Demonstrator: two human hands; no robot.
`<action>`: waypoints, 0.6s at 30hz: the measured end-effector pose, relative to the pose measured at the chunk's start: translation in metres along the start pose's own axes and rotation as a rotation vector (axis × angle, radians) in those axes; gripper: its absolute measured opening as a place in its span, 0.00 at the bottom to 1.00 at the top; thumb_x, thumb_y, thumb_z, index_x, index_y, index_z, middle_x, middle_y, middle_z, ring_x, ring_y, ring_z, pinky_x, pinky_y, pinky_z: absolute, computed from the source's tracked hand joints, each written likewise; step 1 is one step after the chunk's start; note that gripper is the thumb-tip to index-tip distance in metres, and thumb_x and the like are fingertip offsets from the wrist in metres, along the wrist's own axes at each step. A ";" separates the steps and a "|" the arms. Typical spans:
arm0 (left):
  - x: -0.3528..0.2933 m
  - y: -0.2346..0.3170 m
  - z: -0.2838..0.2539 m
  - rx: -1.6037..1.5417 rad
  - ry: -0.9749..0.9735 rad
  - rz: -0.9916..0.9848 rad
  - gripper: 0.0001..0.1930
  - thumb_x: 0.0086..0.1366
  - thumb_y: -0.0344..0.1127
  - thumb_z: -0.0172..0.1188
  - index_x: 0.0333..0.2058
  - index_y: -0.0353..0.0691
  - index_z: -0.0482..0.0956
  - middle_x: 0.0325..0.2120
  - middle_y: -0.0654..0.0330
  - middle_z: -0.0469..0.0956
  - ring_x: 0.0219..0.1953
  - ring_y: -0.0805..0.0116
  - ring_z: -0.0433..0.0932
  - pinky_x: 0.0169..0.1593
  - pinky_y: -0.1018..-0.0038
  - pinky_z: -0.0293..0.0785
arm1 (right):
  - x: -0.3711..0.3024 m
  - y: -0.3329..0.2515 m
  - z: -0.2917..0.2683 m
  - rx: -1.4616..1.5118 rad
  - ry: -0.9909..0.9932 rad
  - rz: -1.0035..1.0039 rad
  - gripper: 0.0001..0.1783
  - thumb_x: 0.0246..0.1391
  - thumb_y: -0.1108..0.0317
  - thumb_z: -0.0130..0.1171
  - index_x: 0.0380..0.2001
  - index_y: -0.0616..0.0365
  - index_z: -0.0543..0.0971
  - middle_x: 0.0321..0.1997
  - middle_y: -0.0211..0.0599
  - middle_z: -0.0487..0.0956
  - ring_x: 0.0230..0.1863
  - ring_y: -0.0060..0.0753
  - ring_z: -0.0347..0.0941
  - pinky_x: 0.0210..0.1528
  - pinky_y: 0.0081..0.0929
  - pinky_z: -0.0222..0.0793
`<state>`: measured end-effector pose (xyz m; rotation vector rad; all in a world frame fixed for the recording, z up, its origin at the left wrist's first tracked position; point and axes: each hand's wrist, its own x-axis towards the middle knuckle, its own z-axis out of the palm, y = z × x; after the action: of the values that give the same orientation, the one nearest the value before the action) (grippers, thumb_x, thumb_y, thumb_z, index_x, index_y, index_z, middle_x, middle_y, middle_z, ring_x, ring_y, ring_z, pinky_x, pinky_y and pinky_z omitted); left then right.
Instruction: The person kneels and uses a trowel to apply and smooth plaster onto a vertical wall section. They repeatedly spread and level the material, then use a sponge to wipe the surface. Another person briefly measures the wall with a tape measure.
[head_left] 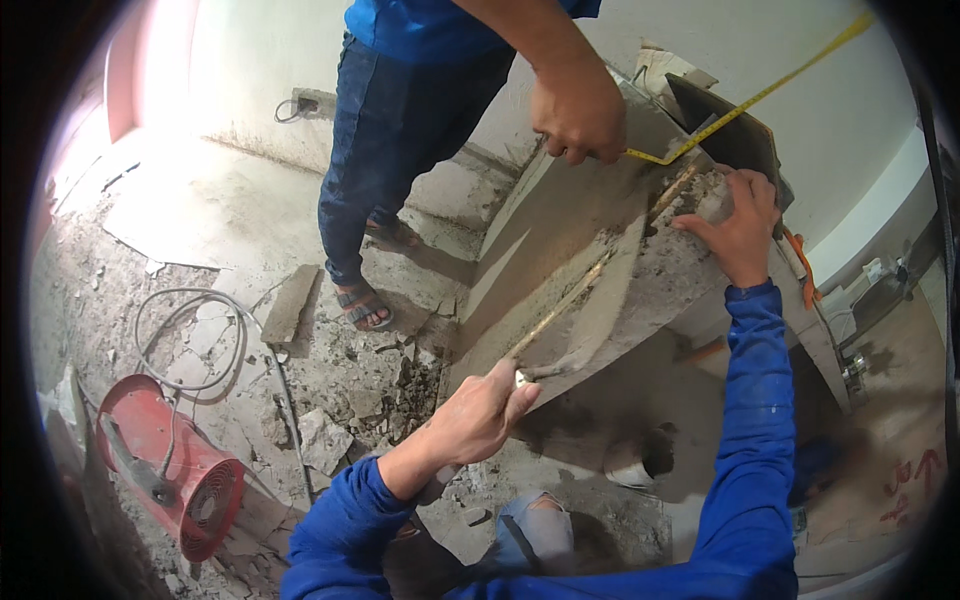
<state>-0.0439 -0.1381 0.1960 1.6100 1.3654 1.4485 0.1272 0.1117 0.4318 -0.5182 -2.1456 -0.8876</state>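
Note:
My left hand (474, 412) is closed by the lower edge of a raised concrete slab (640, 300). A small white tip and a short grey piece show at its fingers; what it grips is mostly hidden. From beside these fingers a thin brass-coloured pipe (560, 310) runs up along a groove in the slab. My right hand (742, 225), thumb spread from the fingers, rests on the rough broken upper end of the slab. Close to it, another person's hand (580, 110) holds the end of a yellow tape measure (740, 107), which bends at the slab and rises to the upper right.
The other person's sandalled foot (363, 305) stands on the dusty floor left of the slab. A red portable blower (170, 465) lies at the lower left with a grey cable (240, 310). Broken chunks (322, 440) litter the floor. A dark panel (735, 140) leans behind the slab.

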 end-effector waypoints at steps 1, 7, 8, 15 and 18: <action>-0.004 -0.008 0.003 -0.002 -0.017 -0.076 0.21 0.73 0.47 0.47 0.33 0.31 0.61 0.20 0.36 0.70 0.29 0.31 0.72 0.32 0.50 0.65 | 0.000 0.000 0.000 0.012 0.003 -0.006 0.48 0.23 0.35 0.76 0.48 0.53 0.78 0.48 0.34 0.69 0.53 0.43 0.63 0.55 0.45 0.55; -0.026 -0.028 0.009 0.029 -0.049 -0.298 0.21 0.73 0.47 0.48 0.32 0.31 0.62 0.20 0.36 0.70 0.28 0.32 0.72 0.32 0.50 0.66 | 0.001 0.003 0.000 0.036 -0.025 -0.007 0.49 0.24 0.34 0.75 0.49 0.53 0.77 0.49 0.34 0.69 0.55 0.42 0.63 0.57 0.46 0.54; -0.025 -0.025 0.008 -0.025 -0.015 -0.181 0.21 0.73 0.47 0.48 0.32 0.31 0.62 0.20 0.36 0.70 0.28 0.32 0.72 0.32 0.50 0.66 | 0.001 0.004 0.000 0.031 -0.038 0.003 0.49 0.24 0.33 0.75 0.49 0.53 0.77 0.49 0.34 0.69 0.55 0.42 0.63 0.57 0.46 0.54; 0.001 -0.024 0.002 -0.055 0.040 -0.032 0.20 0.73 0.46 0.48 0.34 0.30 0.65 0.21 0.36 0.72 0.30 0.32 0.74 0.32 0.51 0.68 | 0.003 0.006 -0.001 0.005 -0.058 -0.009 0.49 0.24 0.35 0.76 0.50 0.54 0.76 0.49 0.35 0.70 0.55 0.43 0.64 0.56 0.47 0.57; -0.006 -0.038 -0.001 0.008 -0.044 -0.314 0.20 0.73 0.47 0.48 0.33 0.31 0.65 0.21 0.36 0.72 0.31 0.32 0.75 0.32 0.52 0.68 | 0.003 0.004 -0.002 0.006 -0.062 -0.008 0.49 0.25 0.35 0.76 0.50 0.54 0.76 0.49 0.35 0.70 0.55 0.43 0.64 0.55 0.47 0.57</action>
<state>-0.0558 -0.1321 0.1596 1.3512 1.5211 1.2155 0.1289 0.1135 0.4366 -0.5403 -2.2070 -0.8799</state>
